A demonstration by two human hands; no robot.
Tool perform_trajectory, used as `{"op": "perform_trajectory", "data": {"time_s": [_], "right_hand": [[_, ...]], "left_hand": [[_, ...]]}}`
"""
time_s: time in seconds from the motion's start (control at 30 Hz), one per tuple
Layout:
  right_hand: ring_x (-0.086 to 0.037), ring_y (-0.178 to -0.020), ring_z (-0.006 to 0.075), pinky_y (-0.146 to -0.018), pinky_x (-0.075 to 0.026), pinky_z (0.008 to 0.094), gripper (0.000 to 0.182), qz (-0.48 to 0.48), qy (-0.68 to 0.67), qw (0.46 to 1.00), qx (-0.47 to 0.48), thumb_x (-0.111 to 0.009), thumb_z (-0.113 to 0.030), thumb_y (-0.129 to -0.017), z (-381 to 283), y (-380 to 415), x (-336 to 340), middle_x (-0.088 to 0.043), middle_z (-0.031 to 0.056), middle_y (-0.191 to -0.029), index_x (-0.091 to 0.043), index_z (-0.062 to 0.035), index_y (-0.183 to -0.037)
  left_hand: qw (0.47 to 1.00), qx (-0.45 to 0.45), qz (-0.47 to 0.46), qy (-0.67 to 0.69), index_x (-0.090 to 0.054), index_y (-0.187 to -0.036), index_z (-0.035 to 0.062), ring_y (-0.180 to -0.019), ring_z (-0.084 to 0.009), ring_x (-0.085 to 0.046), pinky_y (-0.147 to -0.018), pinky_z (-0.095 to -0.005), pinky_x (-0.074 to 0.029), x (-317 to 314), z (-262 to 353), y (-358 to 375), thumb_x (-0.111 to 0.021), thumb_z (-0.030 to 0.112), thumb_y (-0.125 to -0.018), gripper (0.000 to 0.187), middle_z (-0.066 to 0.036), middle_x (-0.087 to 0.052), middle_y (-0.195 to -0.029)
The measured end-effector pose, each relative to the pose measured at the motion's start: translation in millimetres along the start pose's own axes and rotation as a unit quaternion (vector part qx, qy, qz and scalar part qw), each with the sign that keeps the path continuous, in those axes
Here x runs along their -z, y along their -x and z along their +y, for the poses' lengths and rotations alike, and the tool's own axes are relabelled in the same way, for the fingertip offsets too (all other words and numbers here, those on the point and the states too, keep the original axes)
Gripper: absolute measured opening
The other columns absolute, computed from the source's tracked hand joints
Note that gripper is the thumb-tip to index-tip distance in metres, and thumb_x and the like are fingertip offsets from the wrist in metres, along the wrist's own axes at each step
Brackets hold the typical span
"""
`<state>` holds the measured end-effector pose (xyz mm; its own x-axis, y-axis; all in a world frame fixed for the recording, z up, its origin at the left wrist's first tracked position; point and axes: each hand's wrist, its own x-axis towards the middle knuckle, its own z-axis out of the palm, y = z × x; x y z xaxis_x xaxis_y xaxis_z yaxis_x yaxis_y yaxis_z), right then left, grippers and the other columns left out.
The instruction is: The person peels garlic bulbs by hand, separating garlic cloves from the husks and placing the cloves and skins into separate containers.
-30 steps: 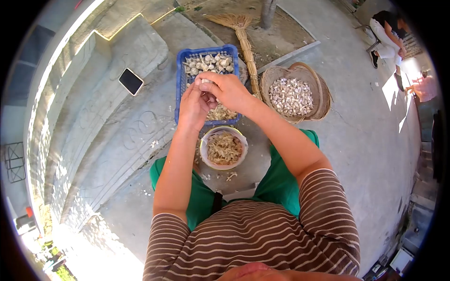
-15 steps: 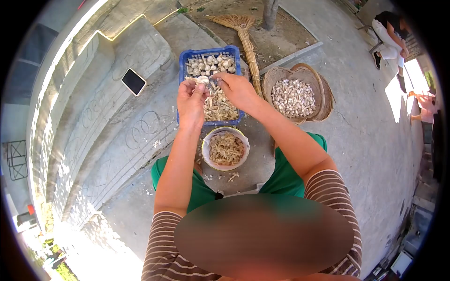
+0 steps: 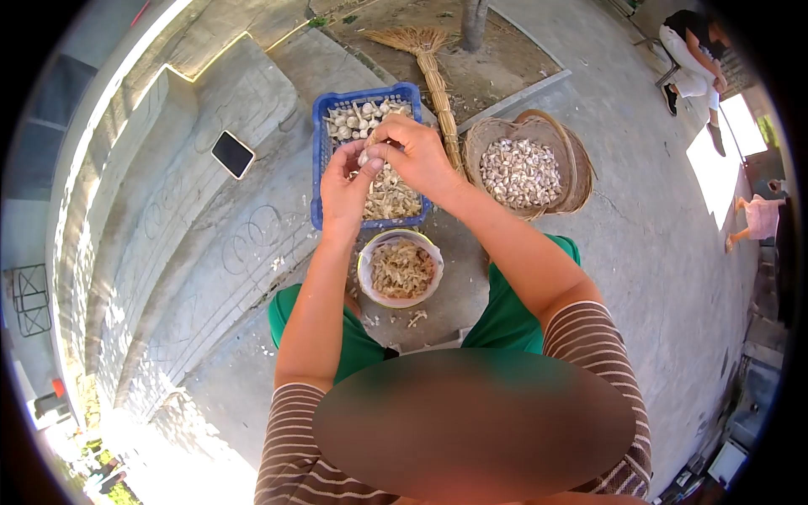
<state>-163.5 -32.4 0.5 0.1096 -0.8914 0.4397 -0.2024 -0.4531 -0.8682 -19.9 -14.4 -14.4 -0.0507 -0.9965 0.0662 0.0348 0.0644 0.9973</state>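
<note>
A whitish garlic bulb (image 3: 364,157), mostly covered by fingers, is held above the blue plastic crate (image 3: 317,164). My left hand (image 3: 343,189) is closed around its left side. From the right, my right hand (image 3: 418,160) pinches at the same bulb, thumb and fingers pressed together. Whole garlic bulbs (image 3: 353,122) fill the far part of the crate, and dry stalks and skins (image 3: 394,198) lie in its near part. Between my knees stands a lined bucket (image 3: 362,273) full of dry garlic skins (image 3: 402,269).
Right of the crate, a wicker basket (image 3: 582,172) holds separated garlic cloves (image 3: 519,172). A straw broom (image 3: 436,80) lies behind. A dark-screened phone or tablet (image 3: 233,155) rests on the concrete ledge at left. One person (image 3: 694,59) sits at upper right; another (image 3: 762,219) is partly visible at far right.
My right hand has moved left and up against the bulb, and its fingers have closed in. More of the bulb is now covered. The whole view has shifted slightly.
</note>
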Motion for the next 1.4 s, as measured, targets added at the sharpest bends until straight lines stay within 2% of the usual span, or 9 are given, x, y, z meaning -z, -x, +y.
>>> {"op": "perform_trajectory", "data": {"time_s": [0.2,0.4,0.5,0.57,0.6,0.7,0.77,0.97,1.4], "right_hand": [[-0.056,-0.068,0.0153,-0.061,-0.046,0.0280,0.008,0.032,-0.055,0.998,-0.029,-0.064,-0.006,-0.078,3.1,4.3,-6.5,-0.059,0.0060,-0.074,-0.060,0.0006,-0.076],[-0.054,-0.069,0.0083,-0.060,-0.043,0.0227,0.012,0.087,-0.361,0.893,-0.255,-0.059,-0.016,-0.088,5.4,-0.9,4.0,-0.060,0.0006,-0.081,-0.062,-0.0061,-0.083],[-0.056,-0.071,0.0096,-0.063,-0.045,0.0249,0.014,0.020,-0.272,0.924,-0.267,-0.059,-0.018,-0.089,26.9,-7.2,9.6,-0.060,0.0016,-0.082,-0.063,-0.0054,-0.089],[-0.057,-0.073,0.0104,-0.066,-0.047,0.0259,0.016,0.027,0.289,0.955,0.066,-0.058,-0.020,-0.090,39.8,-7.2,10.8,-0.061,0.0019,-0.081,-0.063,-0.0054,-0.092],[-0.057,-0.073,0.0104,-0.066,-0.047,0.0259,0.016,0.028,0.288,0.955,0.067,-0.058,-0.020,-0.090,36.0,-7.3,10.3,-0.061,0.0019,-0.081,-0.063,-0.0054,-0.092],[-0.059,-0.076,0.0107,-0.066,-0.048,0.0261,0.020,0.016,0.250,0.967,0.053,-0.057,-0.023,-0.091,19.0,-2.4,8.2,-0.061,0.0025,-0.084,-0.062,-0.0056,-0.097],[-0.060,-0.077,0.0112,-0.064,-0.049,0.0258,0.022,-0.090,-0.093,0.972,-0.198,-0.056,-0.025,-0.091,1.3,-2.5,6.8,-0.061,0.0039,-0.088,-0.059,-0.0046,-0.099],[-0.061,-0.076,0.0115,-0.062,-0.049,0.0243,0.023,-0.106,-0.296,0.914,-0.255,-0.056,-0.024,-0.090,-2.6,-3.3,6.4,-0.061,0.0040,-0.087,-0.056,-0.0033,-0.100],[-0.060,-0.063,0.0134,-0.052,-0.048,0.0239,0.027,-0.112,-0.285,0.925,-0.227,-0.063,-0.023,-0.086,-9.8,-0.8,10.2,-0.061,0.0085,-0.075,-0.051,-0.0006,-0.095]], "left_hand": [[0.999,0.016,-0.026,0.041,-0.057,-0.106,-0.0003,-0.076,-0.0093,-0.056,-0.068,-0.0223,-0.047,1.1,-1.6,2.1,-0.063,0.001,-0.083,0.024,-0.003,-0.061,-0.091],[0.995,-0.059,-0.048,0.067,-0.056,-0.109,0.0000,-0.086,-0.0108,-0.058,-0.076,-0.0242,-0.049,-8.2,-2.6,6.3,-0.061,-0.005,-0.081,0.028,-0.005,-0.060,-0.097],[0.995,-0.013,-0.050,0.079,-0.055,-0.111,0.0008,-0.088,-0.0120,-0.058,-0.078,-0.0250,-0.049,-4.2,-2.8,5.8,-0.060,-0.007,-0.081,0.032,-0.005,-0.060,-0.099],[0.996,-0.013,-0.039,0.075,-0.055,-0.112,0.0010,-0.088,-0.0123,-0.058,-0.078,-0.0249,-0.049,-1.6,-3.6,4.9,-0.060,-0.008,-0.080,0.033,-0.005,-0.059,-0.101],[0.997,-0.012,-0.027,0.072,-0.055,-0.113,0.0012,-0.088,-0.0127,-0.058,-0.077,-0.0248,-0.049,-0.4,-4.0,3.9,-0.059,-0.009,-0.080,0.034,-0.005,-0.058,-0.102],[0.998,-0.020,-0.010,0.062,-0.055,-0.113,0.0014,-0.092,-0.0133,-0.056,-0.081,-0.0253,-0.048,5.1,-5.9,-0.2,-0.058,-0.010,-0.079,0.035,-0.006,-0.056,-0.104],[0.998,-0.045,-0.003,0.040,-0.055,-0.113,0.0016,-0.093,-0.0133,-0.055,-0.082,-0.0260,-0.047,6.0,-7.7,-2.2,-0.058,-0.010,-0.079,0.036,-0.006,-0.055,-0.104],[0.991,-0.040,0.016,0.127,-0.050,-0.115,0.0033,-0.091,-0.0118,-0.052,-0.080,-0.0263,-0.045,1.7,4.6,1.7,-0.058,-0.008,-0.080,0.037,-0.005,-0.055,-0.098],[0.998,-0.057,0.008,0.010,-0.055,-0.116,0.0047,-0.084,-0.0117,-0.053,-0.075,-0.0243,-0.045,3.3,7.2,0.5,-0.057,0.008,-0.089,0.027,-0.003,-0.057,-0.095]]}}
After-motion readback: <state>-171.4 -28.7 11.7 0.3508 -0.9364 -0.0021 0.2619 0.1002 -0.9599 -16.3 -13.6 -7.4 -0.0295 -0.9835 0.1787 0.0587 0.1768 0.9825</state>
